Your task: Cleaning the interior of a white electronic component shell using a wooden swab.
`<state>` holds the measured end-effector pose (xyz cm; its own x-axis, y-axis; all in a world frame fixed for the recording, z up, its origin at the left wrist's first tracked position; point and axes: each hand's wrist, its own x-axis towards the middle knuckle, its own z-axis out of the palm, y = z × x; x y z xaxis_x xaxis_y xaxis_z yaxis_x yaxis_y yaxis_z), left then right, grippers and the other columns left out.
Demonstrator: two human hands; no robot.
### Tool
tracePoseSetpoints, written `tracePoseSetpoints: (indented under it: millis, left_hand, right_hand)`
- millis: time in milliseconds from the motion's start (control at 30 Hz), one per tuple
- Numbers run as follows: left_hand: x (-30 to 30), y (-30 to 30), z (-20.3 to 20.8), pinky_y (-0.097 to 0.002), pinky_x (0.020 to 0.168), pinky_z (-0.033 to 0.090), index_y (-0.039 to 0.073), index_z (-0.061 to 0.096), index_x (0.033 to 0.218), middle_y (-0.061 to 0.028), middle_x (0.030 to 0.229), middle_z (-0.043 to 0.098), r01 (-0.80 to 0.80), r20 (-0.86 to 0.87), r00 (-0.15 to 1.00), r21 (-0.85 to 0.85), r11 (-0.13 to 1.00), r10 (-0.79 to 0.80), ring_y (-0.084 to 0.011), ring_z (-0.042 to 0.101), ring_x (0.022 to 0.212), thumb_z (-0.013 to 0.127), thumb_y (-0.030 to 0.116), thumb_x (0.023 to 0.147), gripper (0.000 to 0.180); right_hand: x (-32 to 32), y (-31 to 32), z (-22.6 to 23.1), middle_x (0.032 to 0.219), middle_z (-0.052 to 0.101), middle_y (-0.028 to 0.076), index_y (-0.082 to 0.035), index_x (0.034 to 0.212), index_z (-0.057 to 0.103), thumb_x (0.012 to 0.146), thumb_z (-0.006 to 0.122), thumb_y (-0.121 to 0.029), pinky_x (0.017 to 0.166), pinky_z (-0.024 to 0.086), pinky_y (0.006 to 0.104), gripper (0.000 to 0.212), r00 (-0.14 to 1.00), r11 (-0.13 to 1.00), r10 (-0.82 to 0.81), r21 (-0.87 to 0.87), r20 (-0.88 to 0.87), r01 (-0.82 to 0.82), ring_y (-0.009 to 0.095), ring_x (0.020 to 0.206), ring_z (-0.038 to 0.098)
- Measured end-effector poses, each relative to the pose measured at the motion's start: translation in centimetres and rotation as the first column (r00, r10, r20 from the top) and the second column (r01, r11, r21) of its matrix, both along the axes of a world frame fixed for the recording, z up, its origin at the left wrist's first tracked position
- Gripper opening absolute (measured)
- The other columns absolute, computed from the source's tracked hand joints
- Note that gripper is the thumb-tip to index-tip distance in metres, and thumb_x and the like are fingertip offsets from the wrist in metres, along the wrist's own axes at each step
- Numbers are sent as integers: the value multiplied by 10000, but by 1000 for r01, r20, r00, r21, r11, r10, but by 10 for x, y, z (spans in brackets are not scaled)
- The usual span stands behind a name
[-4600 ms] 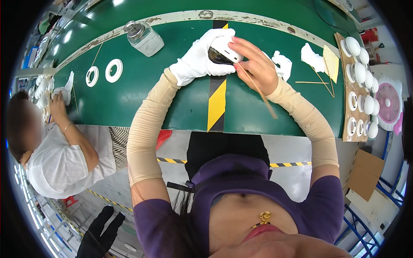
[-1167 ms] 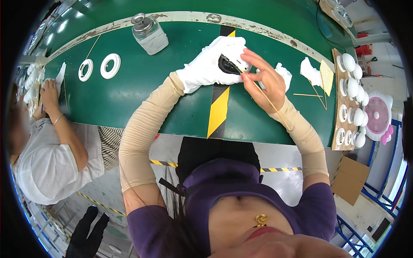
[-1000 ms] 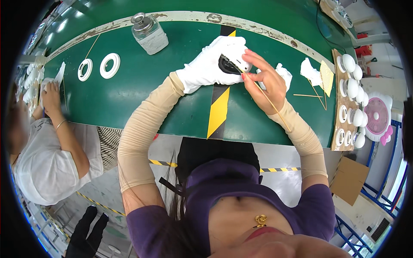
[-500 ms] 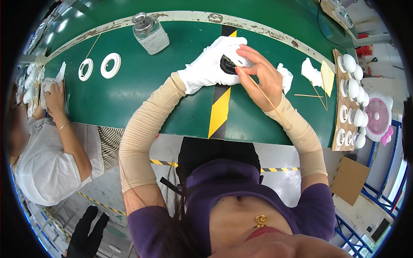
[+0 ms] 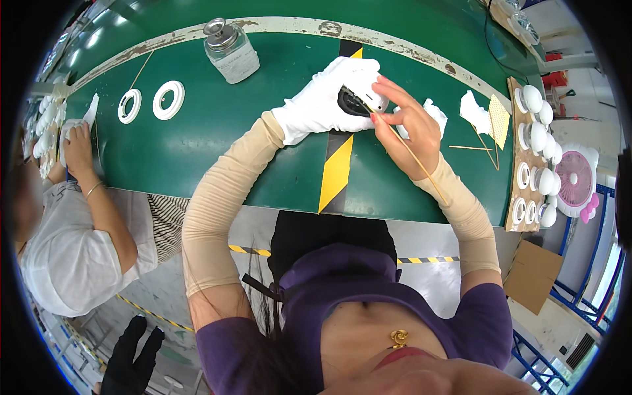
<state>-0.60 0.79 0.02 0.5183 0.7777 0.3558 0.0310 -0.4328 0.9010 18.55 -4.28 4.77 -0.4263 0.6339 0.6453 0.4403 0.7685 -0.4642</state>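
**Slantwise, a thin wooden stick (image 5: 413,157) points at a gloved handful**

The right hand (image 5: 418,126), bare, pinches the stick between thumb and forefinger close to its far end; the long axis runs from that pinch down and rightward over the right forearm. Just left of those fingertips lies the white dome-shaped housing (image 5: 376,100), its black face (image 5: 353,100) turned toward the person. The left hand (image 5: 322,99), in a white glove, is wrapped around the housing and is the nearer to the black face. Whether the stick's tip touches that face cannot be told.

Up and left stands a clear bottle (image 5: 237,64) with a metal cap; its fill level is not readable. Two white rings (image 5: 157,103) lie flat farther left. At the right edge, a wooden board (image 5: 515,155) bears rows of white domes and rings.
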Motion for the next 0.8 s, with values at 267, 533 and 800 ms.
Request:
tracePoseSetpoints:
  millis: [267, 533, 800]
  left_hand:
    - [0, -1, 1, -355, 1037, 407, 96, 482, 1346, -110, 1285, 472, 23, 17, 1000, -95, 995, -21, -247, 484, 1217, 854, 199, 678, 772]
    - [2, -2, 3, -358, 1021, 422, 99, 482, 1343, -107, 1268, 480, 14, 50, 999, -90, 996, -9, -252, 501, 1199, 850, 185, 676, 766]
    - [0, 2, -1, -366, 1019, 422, 101, 488, 1338, -109, 1247, 498, 19, 44, 999, -42, 999, -17, -270, 498, 1200, 846, 187, 672, 761]
  right_hand:
    - [-5, 4, 0, 1151, 645, 256, 9, 786, 498, 779, 704, 81, 895, 531, 412, 218, 1000, 1000, 21, 0, -17, -21, 411, 1143, 610]
    - [2, 2, -4, 1151, 644, 257, 9, 788, 500, 777, 708, 81, 892, 532, 411, 220, 1000, 1000, 10, 12, -10, -10, 412, 1140, 611]
    - [3, 2, -1, 1152, 645, 254, 13, 802, 505, 779, 708, 83, 887, 534, 412, 216, 1000, 1000, 27, 9, 12, -27, 413, 1139, 612]
